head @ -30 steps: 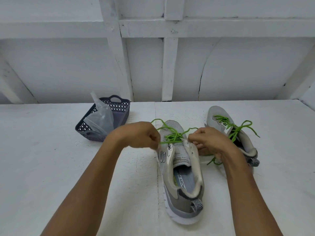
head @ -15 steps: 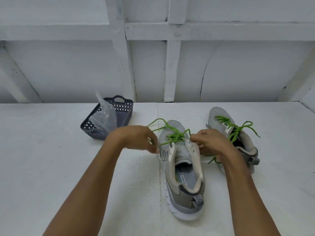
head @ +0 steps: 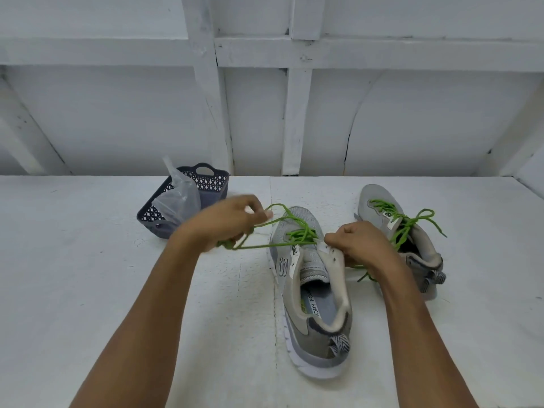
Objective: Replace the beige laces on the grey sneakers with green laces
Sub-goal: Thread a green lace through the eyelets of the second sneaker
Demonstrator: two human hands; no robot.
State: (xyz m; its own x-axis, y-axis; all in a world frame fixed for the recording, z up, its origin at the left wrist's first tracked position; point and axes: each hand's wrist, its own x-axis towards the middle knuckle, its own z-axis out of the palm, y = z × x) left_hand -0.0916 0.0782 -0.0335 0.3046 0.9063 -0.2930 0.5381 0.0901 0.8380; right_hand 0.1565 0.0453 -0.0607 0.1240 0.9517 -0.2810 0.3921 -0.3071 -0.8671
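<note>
- Pulling farther toward 10 o'clock, the left hand (head: pixel 225 223) grips the green lace (head: pixel 303 232), drawing it taut.
- Right hand (head: pixel 360 242) pinches the near sneaker (head: pixel 316 293), 5 o'clock on the tabletop (head: pixel 88 260); upper eyelets probably remain.

Insole print: "ORY FOA", running lengthwise on the insole (head: pixel 319 308) inside the near grey sneaker (head: pixel 297 222) (both ends of the wording are cut off).
Side emblem (head: pixel 283 267): on that sneaker's left flank, unreadable.
</note>
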